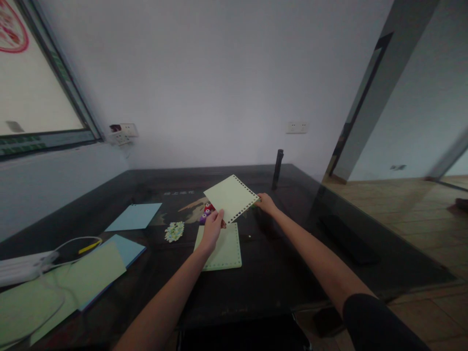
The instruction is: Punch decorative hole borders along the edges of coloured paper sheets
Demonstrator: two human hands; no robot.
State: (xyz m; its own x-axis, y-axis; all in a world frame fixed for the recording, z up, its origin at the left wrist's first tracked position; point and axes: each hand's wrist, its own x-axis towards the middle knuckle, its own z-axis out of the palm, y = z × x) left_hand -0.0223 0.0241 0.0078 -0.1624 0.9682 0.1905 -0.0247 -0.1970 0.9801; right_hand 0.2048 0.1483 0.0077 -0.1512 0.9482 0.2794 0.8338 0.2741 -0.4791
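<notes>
One sheet, centre of frame, two edges punched, two plain, lower corner pinched in my left fingers, right corner in my right fingers; punched lower sheet on the desk; scraps, left of centre.

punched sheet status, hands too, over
Left hand pinching the punched sheet, right hand at its corner. Held above the lower sheet. Paper bits lie off left, not under it.

The left hand's fingers are partly hidden under the raised sheet; power strip runs off the left edge, and the surface lettering is too blurred to read.
</notes>
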